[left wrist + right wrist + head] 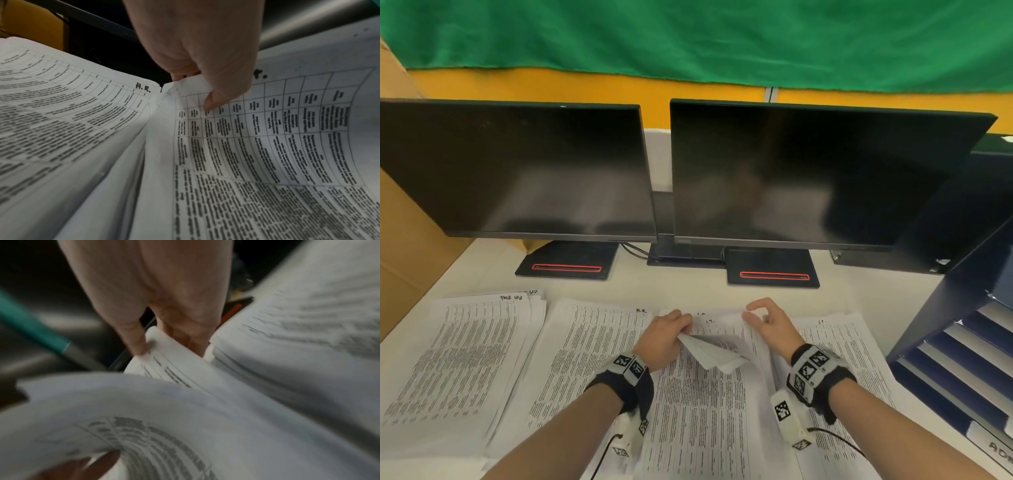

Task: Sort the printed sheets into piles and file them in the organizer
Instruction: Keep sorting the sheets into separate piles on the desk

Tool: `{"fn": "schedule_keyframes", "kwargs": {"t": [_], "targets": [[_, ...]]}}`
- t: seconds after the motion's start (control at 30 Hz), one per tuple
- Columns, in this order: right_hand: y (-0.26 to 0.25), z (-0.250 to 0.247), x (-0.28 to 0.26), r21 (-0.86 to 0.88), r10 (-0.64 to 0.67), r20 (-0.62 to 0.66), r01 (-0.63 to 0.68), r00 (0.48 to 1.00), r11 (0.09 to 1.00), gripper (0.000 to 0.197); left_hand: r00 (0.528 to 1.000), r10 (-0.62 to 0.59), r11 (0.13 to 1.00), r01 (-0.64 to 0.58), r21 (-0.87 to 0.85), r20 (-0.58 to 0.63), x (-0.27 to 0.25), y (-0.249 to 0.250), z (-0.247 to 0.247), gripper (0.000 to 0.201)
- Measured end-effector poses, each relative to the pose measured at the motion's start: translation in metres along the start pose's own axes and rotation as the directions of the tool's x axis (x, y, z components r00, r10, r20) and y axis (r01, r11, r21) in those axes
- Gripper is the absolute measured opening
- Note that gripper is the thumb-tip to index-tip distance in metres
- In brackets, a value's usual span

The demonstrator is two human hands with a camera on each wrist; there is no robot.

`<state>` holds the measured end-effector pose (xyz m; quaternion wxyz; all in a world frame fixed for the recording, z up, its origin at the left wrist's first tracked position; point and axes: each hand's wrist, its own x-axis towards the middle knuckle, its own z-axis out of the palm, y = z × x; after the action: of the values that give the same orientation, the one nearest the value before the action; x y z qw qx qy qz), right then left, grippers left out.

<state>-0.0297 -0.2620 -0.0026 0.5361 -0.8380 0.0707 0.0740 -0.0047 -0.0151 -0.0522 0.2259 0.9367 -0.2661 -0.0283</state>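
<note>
Nearest: both forearms reach over the middle pile of printed sheets (698,411), which lies on the white desk (493,270).

Left hand (666,337): thumb (213,100) on the printed face, fingers curled beneath, pinching the top-left corner of the upper sheets (257,138). The corner is folded back toward the wrist, judged to expose the handwritten heading below for checking the category.

Right hand (767,323): thumb and forefinger pinch the top edge of a sheet (174,363) of the same pile; the other fingers arch above it, loosely curled. The wrist view is blurred, so how many sheets it has is unclear. Judged: the right hand separates while the left keeps the rest bent clear.

Beside these: the pile marked "H.R." (592,349) just left of the left hand, another pile (462,353) further left, a fourth (839,346) under the right wrist.

Right edge: dark blue organizer (962,342), trays facing the desk, not yet reached.

Farthest: two dark monitors (517,171).
</note>
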Motion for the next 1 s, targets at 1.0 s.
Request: {"fn": "schedule_keyframes", "kwargs": {"t": [1.0], "targets": [[0.017, -0.035, 0.011, -0.876, -0.222, -0.086, 0.032, 0.971, 0.482, 0.055, 1.000, 0.000, 0.998, -0.001, 0.070, 0.007, 0.005, 0.007, 0.004, 0.013]]}}
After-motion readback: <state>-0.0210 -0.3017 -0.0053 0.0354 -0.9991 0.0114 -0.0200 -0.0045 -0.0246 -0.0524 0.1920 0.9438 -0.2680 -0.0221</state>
